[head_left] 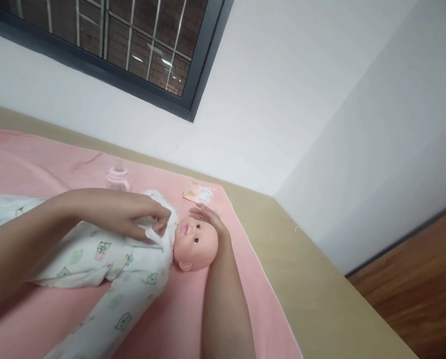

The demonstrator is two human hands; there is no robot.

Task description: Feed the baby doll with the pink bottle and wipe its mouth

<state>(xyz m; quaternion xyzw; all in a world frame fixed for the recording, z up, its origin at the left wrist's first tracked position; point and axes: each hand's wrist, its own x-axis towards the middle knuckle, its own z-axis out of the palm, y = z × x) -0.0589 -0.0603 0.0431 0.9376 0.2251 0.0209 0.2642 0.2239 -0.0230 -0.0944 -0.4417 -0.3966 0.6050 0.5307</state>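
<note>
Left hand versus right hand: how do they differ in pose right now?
The left hand has its fingers bent, pinching the outfit near the neckline; the right hand is open, fingers extended, holding no cloth.
The left hand lies over the doll's chest, while the right hand curves around the far side of the doll's head.
Both hands are bare and close to the doll's head.

Plain room — white wall, barred window

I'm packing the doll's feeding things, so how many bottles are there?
1: the pink-topped bottle, on the pink cloth beyond the left hand. The doll could hide another.
</note>
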